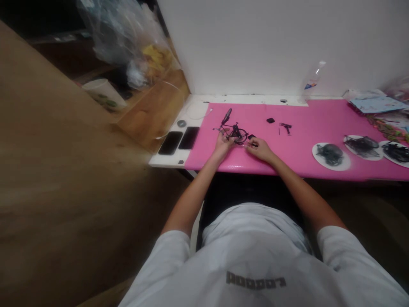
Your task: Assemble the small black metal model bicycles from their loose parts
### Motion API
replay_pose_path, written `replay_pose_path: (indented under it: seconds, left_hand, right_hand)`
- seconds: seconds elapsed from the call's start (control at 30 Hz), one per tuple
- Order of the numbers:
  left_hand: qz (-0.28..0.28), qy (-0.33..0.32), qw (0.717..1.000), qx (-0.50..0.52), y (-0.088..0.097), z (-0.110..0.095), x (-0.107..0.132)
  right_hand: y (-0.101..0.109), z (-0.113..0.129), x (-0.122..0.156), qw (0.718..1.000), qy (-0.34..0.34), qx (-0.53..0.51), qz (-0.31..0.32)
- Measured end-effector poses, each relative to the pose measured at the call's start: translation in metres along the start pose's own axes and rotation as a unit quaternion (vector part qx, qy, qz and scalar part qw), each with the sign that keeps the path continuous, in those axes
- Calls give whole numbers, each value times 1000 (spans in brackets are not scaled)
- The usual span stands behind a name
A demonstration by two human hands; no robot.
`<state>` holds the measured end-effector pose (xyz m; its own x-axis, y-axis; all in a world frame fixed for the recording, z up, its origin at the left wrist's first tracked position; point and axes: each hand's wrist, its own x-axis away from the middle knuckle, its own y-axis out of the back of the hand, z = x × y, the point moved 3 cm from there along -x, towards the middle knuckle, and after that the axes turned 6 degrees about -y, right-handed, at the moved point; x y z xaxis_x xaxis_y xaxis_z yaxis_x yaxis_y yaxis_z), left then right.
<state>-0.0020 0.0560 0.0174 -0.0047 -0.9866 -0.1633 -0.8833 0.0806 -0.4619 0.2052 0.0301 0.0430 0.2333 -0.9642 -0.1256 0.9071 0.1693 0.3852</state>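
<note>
A small black model bicycle (242,135) is tilted over the pink table cover, its spoked wheel toward the right. My left hand (224,145) is closed around its lower frame. My right hand (260,150) pinches a thin tool with a dark handle (254,144), its slim light tip pointing left at the underside of the wheel. Whether the tip touches the bicycle cannot be made out. Just behind my right fingers lies a small dark piece (252,137). Farther off are a black block (270,120) and a black pistol-shaped part (286,126) with a thin rod beside it.
White plates (322,164) of dark parts stand on the right of the pink cover (284,157). Two phones (170,143) and a round grey object (181,123) lie at left. A clear bottle (315,79) stands by the wall; packets (378,104) are piled far right.
</note>
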Motion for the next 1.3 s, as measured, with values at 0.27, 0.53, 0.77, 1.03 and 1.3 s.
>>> replay_pose_path:
  seconds: [0.27, 0.53, 0.77, 1.03, 1.3]
  left_hand:
    - [22, -12, 1000, -8, 0, 3, -1]
    - [29, -1, 1000, -8, 2, 8, -2]
    - [44, 3, 999, -7, -3, 0, 3]
    - [61, -36, 997, -32, -20, -24, 9]
    - [18, -27, 999, 23, -42, -32, 25]
  right_hand:
    - [-2, -8, -5, 998, -5, -36, -45]
    - [4, -5, -4, 998, -9, 0, -65]
    - [4, 1, 1, 996, -10, -15, -86]
    - [10, 26, 8, 994, 5, -45, -97]
    - [10, 51, 15, 992, 15, -50, -118]
